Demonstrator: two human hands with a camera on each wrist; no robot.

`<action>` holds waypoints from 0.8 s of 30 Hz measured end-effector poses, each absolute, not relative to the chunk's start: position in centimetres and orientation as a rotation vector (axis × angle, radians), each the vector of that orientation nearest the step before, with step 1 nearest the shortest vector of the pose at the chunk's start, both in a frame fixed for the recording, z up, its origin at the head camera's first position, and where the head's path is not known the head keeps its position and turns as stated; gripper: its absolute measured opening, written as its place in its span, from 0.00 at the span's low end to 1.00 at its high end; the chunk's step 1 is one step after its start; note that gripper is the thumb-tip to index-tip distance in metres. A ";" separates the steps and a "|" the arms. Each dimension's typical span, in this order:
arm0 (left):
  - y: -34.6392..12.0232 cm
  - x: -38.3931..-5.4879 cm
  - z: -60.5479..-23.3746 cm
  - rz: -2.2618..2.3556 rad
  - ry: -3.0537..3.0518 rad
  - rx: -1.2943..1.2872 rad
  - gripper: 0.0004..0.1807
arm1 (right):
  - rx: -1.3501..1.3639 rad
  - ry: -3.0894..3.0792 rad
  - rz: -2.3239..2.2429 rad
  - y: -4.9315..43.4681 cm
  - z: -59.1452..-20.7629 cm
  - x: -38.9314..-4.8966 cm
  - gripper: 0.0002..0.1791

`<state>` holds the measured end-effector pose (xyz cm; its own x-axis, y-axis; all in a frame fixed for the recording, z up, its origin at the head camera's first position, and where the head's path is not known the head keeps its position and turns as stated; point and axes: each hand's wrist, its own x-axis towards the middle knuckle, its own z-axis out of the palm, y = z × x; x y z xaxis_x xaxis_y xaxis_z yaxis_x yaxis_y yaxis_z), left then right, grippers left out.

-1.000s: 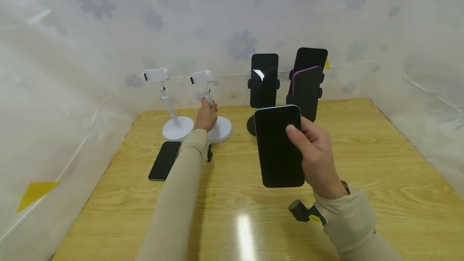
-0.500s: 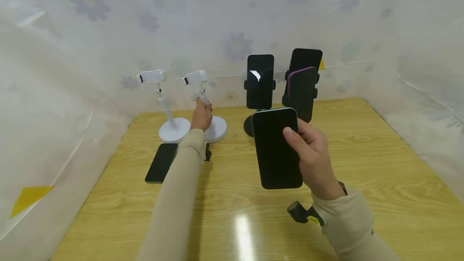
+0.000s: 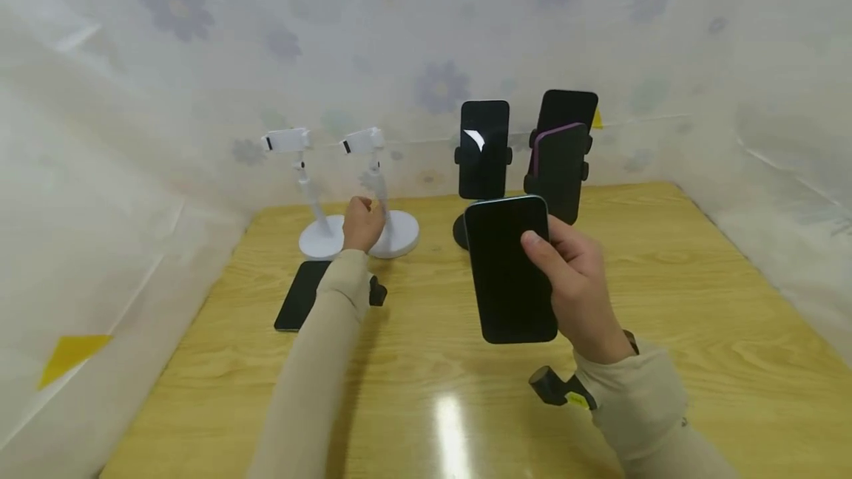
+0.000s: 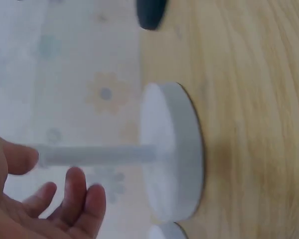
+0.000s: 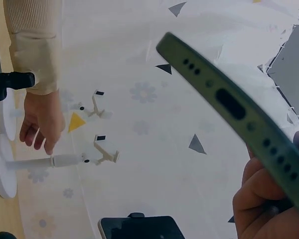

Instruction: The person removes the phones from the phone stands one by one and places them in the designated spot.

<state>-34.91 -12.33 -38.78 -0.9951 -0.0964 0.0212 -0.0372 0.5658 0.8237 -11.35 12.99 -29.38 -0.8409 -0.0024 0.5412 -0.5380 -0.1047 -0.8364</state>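
My right hand (image 3: 586, 290) holds a dark smartphone (image 3: 509, 272) upright over the table, thumb on its screen and fingers behind. The phone's port edge (image 5: 231, 104) crosses the right wrist view. My left hand (image 3: 363, 225) is beside the pole of the right-hand white phone stand (image 4: 104, 155), with fingers loosely bent and not wrapped round it. Whether the thumb touches the pole, I cannot tell. That stand's round base (image 4: 172, 149) rests on the table, and its white clamp (image 3: 362, 142) on top is without a phone. A second white stand (image 3: 322, 236) is to its left.
A black phone (image 3: 301, 298) lies flat at the left of the wooden table (image 3: 399, 368). Behind the held phone, black stands carry upright phones: one in the middle (image 3: 484, 150), a purple-edged one (image 3: 560, 172) and another behind it (image 3: 572, 107). A flower-patterned sheet (image 3: 373, 43) surrounds the table.
My left hand has let go of the white stand's pole and moved slightly down and left. The stand has shifted little. My right hand keeps holding the phone in the same place.
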 end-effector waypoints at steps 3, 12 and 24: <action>-12.2 -33.7 -37.5 -1.452 -2.678 0.114 0.22 | 0.613 -1.800 1.995 12.9 -29.4 -11.7 0.15; -10.3 -24.4 -32.9 -1.478 -2.638 -0.343 0.18 | 0.624 -1.798 1.991 12.8 -29.5 -11.9 0.15; -8.6 -13.8 -32.9 -1.554 -2.559 -0.949 0.15 | 0.585 -1.805 2.007 12.4 -29.2 -11.5 0.14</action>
